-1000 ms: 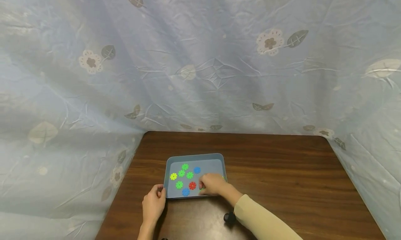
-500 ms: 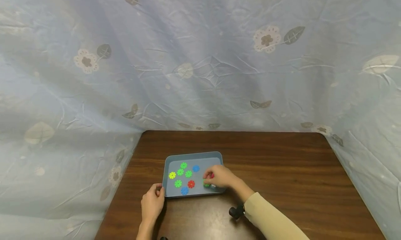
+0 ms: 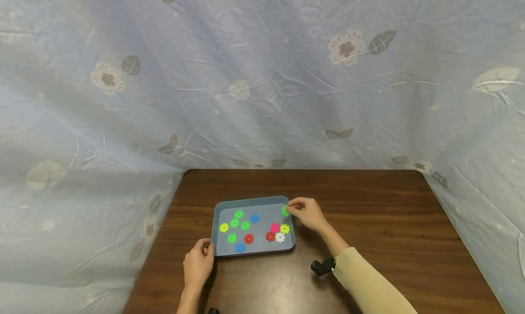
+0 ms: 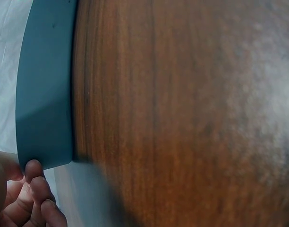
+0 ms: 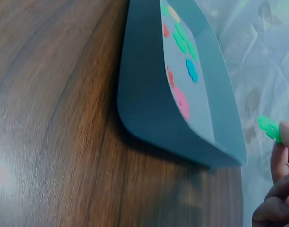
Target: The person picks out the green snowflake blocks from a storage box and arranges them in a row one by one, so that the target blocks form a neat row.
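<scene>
Right fingers [image 5: 278, 163] nearly closed, pinching 1 green disc [image 5: 268, 127] by its edge; left fingers [image 4: 40, 188] pinch tray [image 4: 45, 80] corner, likely steadying it, 12 discs [image 3: 245, 225] between.

Wood-grain tabletop [image 3: 369, 213] gives passage beyond the walled tray [image 3: 260, 244], whose near-left corner the left hand [image 3: 198, 263] blocks and far-right the right hand [image 3: 309, 214].

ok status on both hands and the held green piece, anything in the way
Left hand holding near left corner of tray. Right hand pinching green piece at far right corner. Other pieces in tray, nothing visibly blocking.
</scene>
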The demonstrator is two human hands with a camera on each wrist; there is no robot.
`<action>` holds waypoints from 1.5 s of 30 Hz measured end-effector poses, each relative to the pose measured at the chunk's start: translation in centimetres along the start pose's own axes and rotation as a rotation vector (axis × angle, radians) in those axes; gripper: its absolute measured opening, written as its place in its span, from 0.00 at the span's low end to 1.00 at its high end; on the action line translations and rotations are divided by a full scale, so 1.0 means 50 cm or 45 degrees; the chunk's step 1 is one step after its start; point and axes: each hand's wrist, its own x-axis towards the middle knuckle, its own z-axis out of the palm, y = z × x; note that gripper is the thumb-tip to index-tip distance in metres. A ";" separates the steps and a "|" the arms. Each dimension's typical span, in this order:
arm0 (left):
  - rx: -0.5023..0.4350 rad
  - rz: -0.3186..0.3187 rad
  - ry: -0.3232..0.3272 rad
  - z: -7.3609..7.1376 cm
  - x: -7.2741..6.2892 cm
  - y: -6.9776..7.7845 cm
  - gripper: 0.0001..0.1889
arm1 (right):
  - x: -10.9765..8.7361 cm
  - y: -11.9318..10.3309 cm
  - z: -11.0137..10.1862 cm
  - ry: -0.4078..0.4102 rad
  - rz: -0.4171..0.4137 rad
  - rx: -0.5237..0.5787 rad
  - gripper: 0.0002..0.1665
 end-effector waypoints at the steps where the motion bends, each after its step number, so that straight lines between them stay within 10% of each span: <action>1: -0.002 0.000 -0.002 0.000 0.000 0.000 0.09 | 0.001 0.007 -0.006 0.042 0.014 0.009 0.09; 8: -0.002 -0.004 -0.006 0.000 0.001 0.000 0.10 | -0.001 0.058 -0.046 0.258 0.211 0.099 0.15; 15: -0.009 -0.003 -0.004 0.001 0.000 -0.001 0.09 | -0.014 0.090 -0.066 0.257 0.320 -0.043 0.16; 27: -0.020 -0.004 -0.015 0.003 0.000 -0.002 0.10 | -0.015 0.102 -0.068 0.200 0.346 -0.445 0.14; 45: -0.057 0.015 -0.010 0.006 0.002 -0.009 0.10 | -0.003 0.065 -0.044 0.223 0.205 -0.442 0.12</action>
